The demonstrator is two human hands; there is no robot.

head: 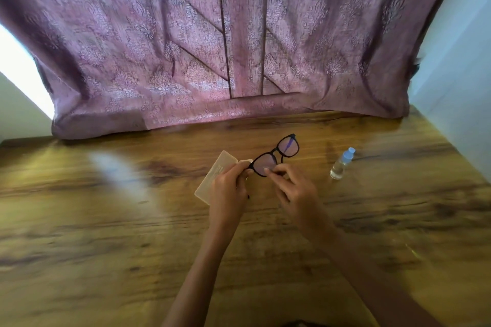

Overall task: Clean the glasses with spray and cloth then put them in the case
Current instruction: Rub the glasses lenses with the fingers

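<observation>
Black-framed glasses are held just above the wooden table, tilted, with one lens far right and the other near my fingers. My left hand pinches the frame's left end. My right hand pinches the nearer lens between thumb and fingertips. A pale beige case lies flat on the table under and left of my left hand, partly hidden by it. A small pale piece shows beside the case; I cannot tell whether it is the cloth. A small clear spray bottle with a light blue cap stands to the right of the glasses.
The wooden table runs wide to both sides and toward me. A mauve patterned curtain hangs along the table's far edge. A pale wall borders the right side.
</observation>
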